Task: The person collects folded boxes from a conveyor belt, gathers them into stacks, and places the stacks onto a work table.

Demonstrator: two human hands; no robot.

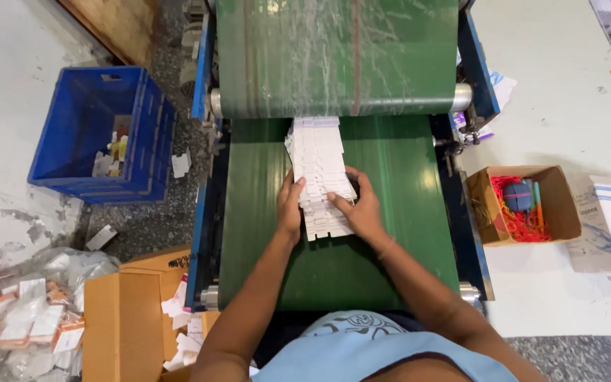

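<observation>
I am taking the green conveyor belt (397, 212) as my landmark and reading across. Well to its left a blue crate (97, 134) is sitting on the floor, holding a few scraps; nearer the camera, one open brown carton (125, 322) and a heap of bagged white packets (33, 304) are lying beside the belt's left rail.

On the belt itself, one overlapping row of flat white carton blanks (319, 166) is trailing out from under the roller. My left hand (291, 205) is pressing against the row's left edge, fingers together and flat. My right hand (358, 205) is lying over the row's near end, fingers curled onto the top blanks.

I judge the step in hand to be squaring and gathering a batch; lifting it cleanly would call for both hands closing evenly on its sides.

Just right of the belt, one small open box (525, 205) is holding red bands.
</observation>
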